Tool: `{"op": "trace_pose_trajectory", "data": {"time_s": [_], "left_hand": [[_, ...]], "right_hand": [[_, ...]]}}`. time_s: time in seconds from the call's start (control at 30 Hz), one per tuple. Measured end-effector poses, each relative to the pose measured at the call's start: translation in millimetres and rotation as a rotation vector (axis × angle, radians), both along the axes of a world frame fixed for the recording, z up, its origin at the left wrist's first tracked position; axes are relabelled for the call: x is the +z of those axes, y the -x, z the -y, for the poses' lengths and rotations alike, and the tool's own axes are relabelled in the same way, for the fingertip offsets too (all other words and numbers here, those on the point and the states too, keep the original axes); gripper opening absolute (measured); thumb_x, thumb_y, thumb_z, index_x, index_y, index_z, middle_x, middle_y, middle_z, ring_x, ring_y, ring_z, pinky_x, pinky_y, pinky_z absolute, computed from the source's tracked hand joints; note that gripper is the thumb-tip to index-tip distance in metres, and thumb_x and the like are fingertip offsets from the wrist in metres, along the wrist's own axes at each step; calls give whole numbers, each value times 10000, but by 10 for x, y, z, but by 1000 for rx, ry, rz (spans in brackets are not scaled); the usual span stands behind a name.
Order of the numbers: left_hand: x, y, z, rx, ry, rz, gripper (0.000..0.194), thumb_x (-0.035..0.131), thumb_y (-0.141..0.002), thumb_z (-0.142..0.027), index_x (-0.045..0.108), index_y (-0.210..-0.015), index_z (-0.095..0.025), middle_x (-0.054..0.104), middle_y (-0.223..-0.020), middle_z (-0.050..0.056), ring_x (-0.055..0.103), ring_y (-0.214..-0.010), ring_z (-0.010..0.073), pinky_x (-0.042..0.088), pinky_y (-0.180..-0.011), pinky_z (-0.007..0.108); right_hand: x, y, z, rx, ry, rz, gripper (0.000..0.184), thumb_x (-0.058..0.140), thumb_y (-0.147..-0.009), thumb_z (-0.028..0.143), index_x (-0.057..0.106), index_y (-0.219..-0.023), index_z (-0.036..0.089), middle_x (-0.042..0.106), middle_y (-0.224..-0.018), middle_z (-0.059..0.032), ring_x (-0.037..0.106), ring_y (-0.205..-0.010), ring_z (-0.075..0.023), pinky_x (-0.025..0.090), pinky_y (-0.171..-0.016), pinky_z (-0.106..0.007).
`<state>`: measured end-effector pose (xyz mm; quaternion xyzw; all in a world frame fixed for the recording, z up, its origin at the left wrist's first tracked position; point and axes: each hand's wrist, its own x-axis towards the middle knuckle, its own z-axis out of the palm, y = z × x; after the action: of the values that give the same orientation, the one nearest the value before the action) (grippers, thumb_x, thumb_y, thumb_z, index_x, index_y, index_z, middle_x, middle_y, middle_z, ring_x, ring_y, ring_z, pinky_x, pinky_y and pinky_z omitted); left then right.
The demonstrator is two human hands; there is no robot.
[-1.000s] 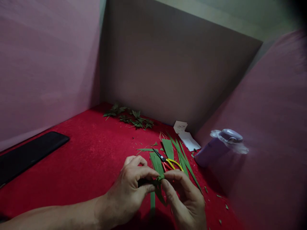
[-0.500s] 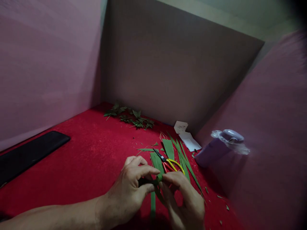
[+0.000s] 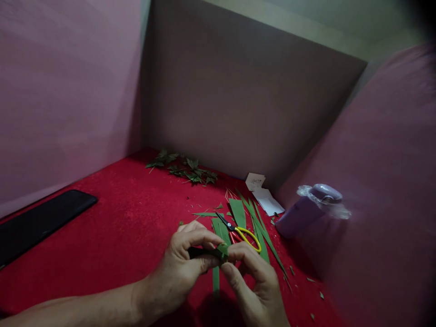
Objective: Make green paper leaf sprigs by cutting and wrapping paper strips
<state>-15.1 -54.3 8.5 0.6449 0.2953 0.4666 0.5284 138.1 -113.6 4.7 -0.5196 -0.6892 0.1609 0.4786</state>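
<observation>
Folded leaf piece in both hands, apparently part-worked; leaf stock lying by.
Left to right: leafy sprigs at the back of the red cloth, apart from the work. Left hand pinches the dark end of the folded leaf piece, thumb against fingers, above the cloth. Scissors rest just beyond, out of hand, across a wide leaf strip. Broad leaf section flat behind them. Right hand pinches the bright green end, thumb and forefinger tips. Long narrow blades to its far side, scraps scattered. Done, I judge: cutting and some folding. Left: the piece seems unsecured, its finish hidden by fingers; how much remains, can't tell.
</observation>
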Motion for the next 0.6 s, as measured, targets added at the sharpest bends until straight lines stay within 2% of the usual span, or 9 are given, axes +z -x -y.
{"op": "trace_pose_trajectory", "data": {"time_s": [0.13, 0.27, 0.4, 0.5, 0.6], "left_hand": [[9, -4, -2, -8, 23, 24, 123, 693, -648, -126, 716, -725, -220, 556, -698, 7, 520, -721, 155, 434, -618, 269], [-8, -9, -5, -7, 60, 60, 123, 698, -652, -143, 719, -744, -222, 547, -702, 8, 518, -711, 151, 419, -547, 235], [-22, -14, -25, 9, 72, 89, 153, 703, -662, -167, 727, -801, -225, 549, -728, 16, 519, -706, 149, 419, -515, 223], [-29, -14, -45, -4, 87, 118, 188, 708, -656, -154, 732, -829, -225, 542, -728, 11, 511, -667, 130, 421, -509, 218], [-31, -9, -52, -43, 127, 154, 166, 719, -653, -159, 735, -806, -220, 523, -712, -6, 495, -610, 98, 415, -501, 207]], "right_hand": [[-9, 9, -5, 0, 55, -91, 139, 532, -846, 233, 585, -727, 182, 576, -702, -22, 548, -638, -144, 452, -557, -237], [-32, 20, 5, -26, -101, 27, 107, 532, -824, 155, 591, -741, 187, 565, -702, -29, 534, -596, -134, 437, -523, -236], [-58, 60, 17, -118, -260, 124, 138, 530, -762, 85, 606, -737, 197, 575, -728, -39, 537, -556, -122, 430, -492, -229], [-66, 77, 18, -139, -307, 175, 152, 525, -720, 73, 595, -691, 204, 566, -690, -33, 548, -588, -143, 440, -524, -251], [-55, 68, 21, -126, -286, 171, 149, 518, -703, 65, 566, -668, 202, 562, -688, -29, 539, -586, -141, 429, -524, -254]]}}
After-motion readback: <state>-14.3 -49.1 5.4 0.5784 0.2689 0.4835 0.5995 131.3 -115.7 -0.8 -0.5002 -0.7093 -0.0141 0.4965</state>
